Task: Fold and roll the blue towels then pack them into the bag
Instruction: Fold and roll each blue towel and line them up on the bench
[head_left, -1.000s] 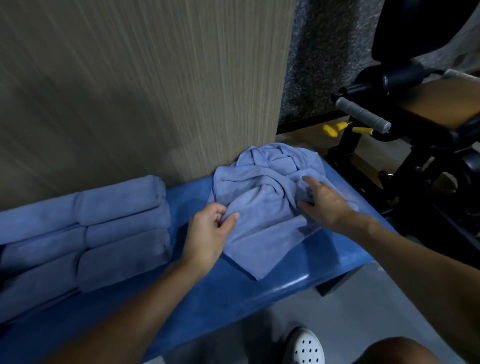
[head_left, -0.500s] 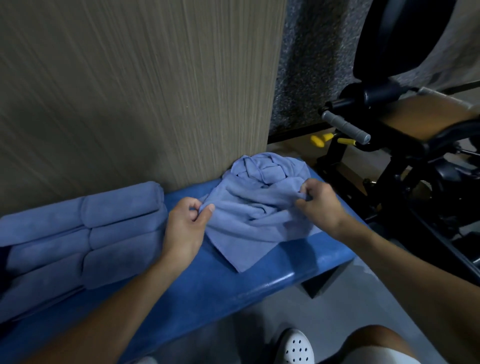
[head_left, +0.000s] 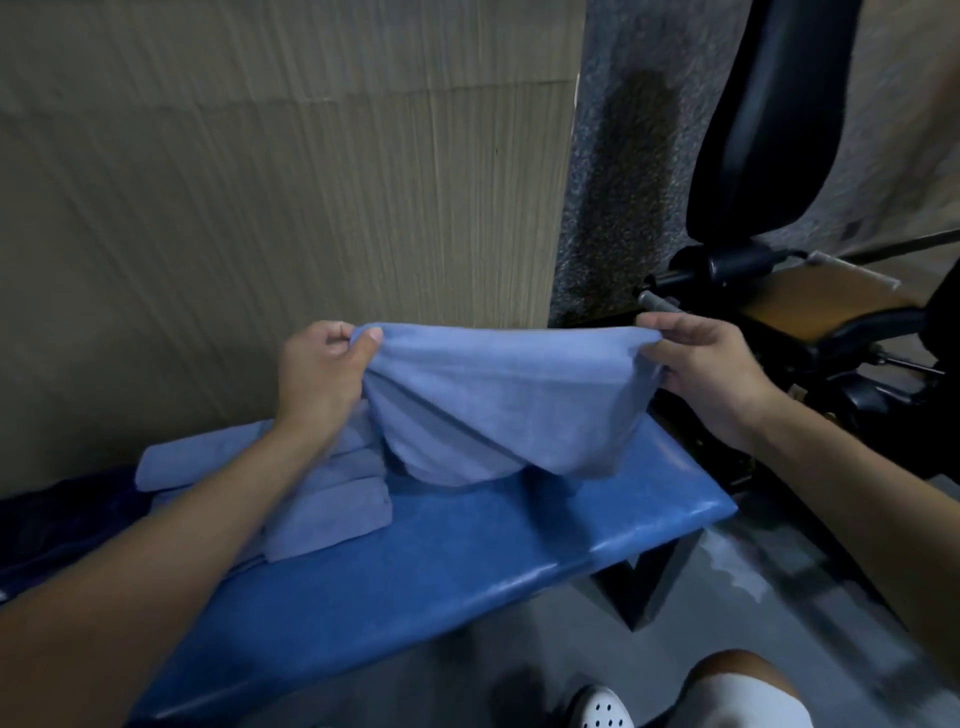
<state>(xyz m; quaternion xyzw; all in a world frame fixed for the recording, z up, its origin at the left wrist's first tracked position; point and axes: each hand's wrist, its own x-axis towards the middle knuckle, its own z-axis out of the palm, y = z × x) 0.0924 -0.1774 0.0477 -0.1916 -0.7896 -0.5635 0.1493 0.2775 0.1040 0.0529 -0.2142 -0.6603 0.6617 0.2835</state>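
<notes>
Blue towel (head_left: 498, 395) aloft — corners in left hand (head_left: 317, 376) and right hand (head_left: 714, 374)

It looked like a gym to me. An exercise machine (head_left: 737, 270) stood at the right, with a tall black back pad (head_left: 769, 119), a tan seat pad (head_left: 810, 306) and a grey-sleeved handle bar (head_left: 657, 301). The counter (head_left: 467, 561) was padded in glossy blue vinyl, like a workout bench, with rolled blue towels (head_left: 332, 514) stacked on it. The floor (head_left: 753, 587) was bare grey, the wall (head_left: 260, 208) wood-grain panelling.
</notes>
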